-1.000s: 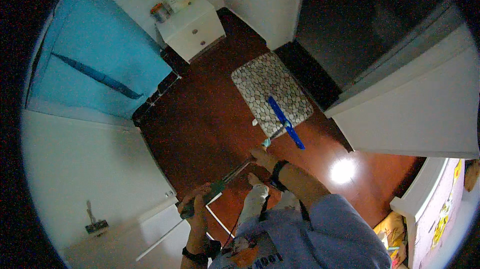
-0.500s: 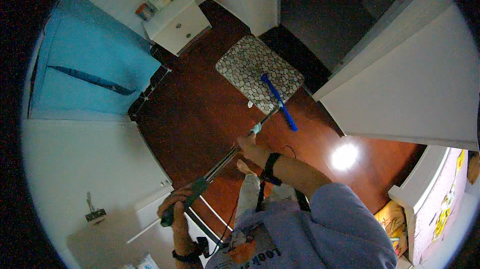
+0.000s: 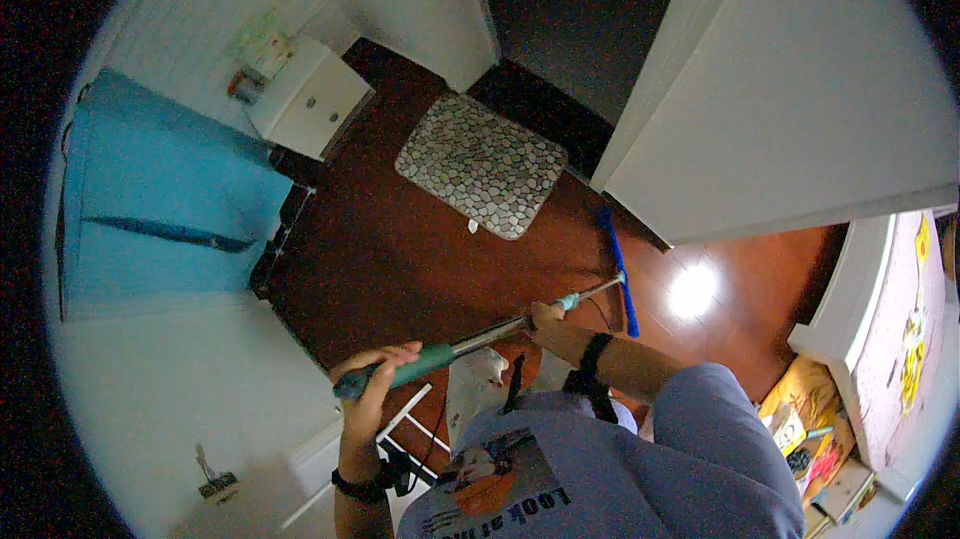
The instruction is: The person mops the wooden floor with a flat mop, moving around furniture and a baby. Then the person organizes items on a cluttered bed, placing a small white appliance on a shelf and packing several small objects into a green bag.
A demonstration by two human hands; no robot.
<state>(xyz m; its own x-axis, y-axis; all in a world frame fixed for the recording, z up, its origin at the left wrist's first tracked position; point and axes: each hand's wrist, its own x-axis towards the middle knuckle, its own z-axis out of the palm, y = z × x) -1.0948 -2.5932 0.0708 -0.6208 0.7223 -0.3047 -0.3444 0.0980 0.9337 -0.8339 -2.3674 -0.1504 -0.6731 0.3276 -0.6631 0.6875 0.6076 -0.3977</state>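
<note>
Everything looks dim and speckled, and the doorway (image 3: 580, 14) is almost black. One round white glare (image 3: 693, 292) shines on the floor (image 3: 380, 269) — very bright. Lines bend near the dark edges.

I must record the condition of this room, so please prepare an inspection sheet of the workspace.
Surface: red-brown floor, bright glare at right.
Job's things: long-handled tool; its blue head apart from the pebble-patterned mat.
Clutter: small white piece at the mat's edge.
Hands: left hand grips green handle; right hand grips metal shaft.
Cables: thin dark cord near left wrist, route unclear.
Surroundings: white cabinet, blue panel.
</note>
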